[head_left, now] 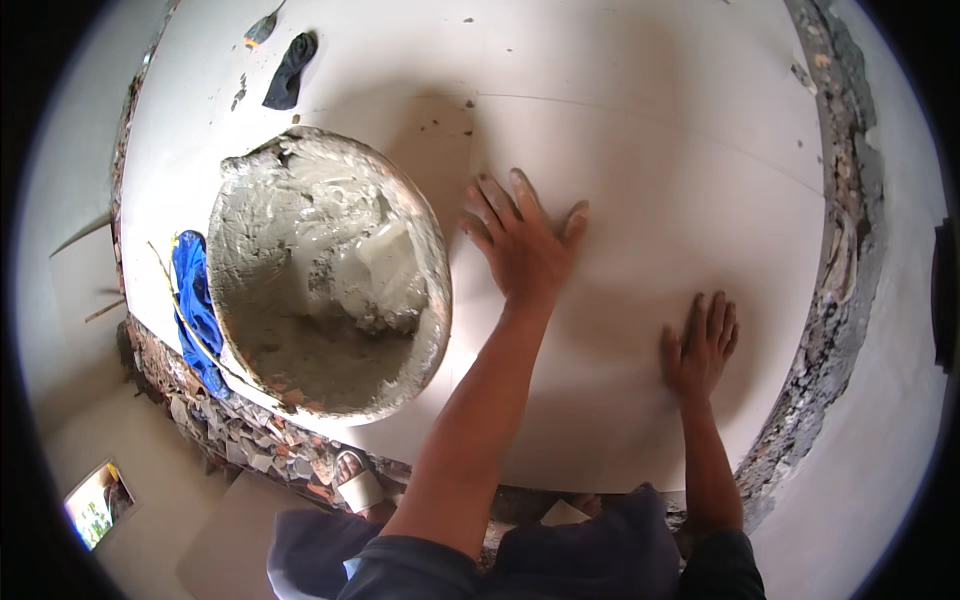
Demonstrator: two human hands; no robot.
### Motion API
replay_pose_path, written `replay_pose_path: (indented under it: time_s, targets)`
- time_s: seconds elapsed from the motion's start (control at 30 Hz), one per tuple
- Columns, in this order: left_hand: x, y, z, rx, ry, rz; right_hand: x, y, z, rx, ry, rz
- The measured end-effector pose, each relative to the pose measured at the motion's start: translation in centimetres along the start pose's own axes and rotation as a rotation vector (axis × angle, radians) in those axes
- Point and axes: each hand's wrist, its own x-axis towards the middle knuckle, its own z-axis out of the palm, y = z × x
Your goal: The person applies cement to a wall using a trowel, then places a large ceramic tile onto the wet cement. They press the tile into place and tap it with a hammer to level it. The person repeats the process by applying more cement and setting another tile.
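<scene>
Across the middle and right of the view, a large, flat, pale cream floor tile with a smooth face [620, 400] lies level before the person's knees. Left hand [527, 245]: palm down, fingers fanned apart, grasping nothing. Right hand [700, 355]: nearer the tile's right side, also palm down and holding nothing, its fingers closer together. Both appear to rest on the tile, though how firmly the palms bear cannot be told from overhead.

Handling (judged by appearance): probably heavy for its breadth, stiff, and brittle at corners and edges; the face may turn slippery if wetted. Its middle offers nothing to grip, so flat palms suit it there; for lifting, the better holds would be the near edge and the right edge, the latter beside a rough grey-brown strip of broken masonry [840, 215].

Orientation: face up, near edge toward the person, far edge at a thin dark seam [590, 106] slanting down to the right. Sides look nearly equal, and the wide lens bends them, so no long axis can be fixed. Left of the left hand, a round, mortar-crusted tub [440, 300] holding wet grey mortar [300, 270] stands on the pale flooring.
</scene>
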Motion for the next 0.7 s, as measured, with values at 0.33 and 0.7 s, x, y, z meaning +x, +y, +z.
replay_pose_path:
  time_s: [0.33,0.7]
  targets:
    - [3.1,1.7,-1.1,-0.026,-0.036,-0.2,5.3,0.4,-1.0,-0.004,-0.045,0.016]
    - [3.1,1.6,-0.4,0.087,-0.074,-0.204,43.1,12.7,0.0,-0.124,0.167,0.216]
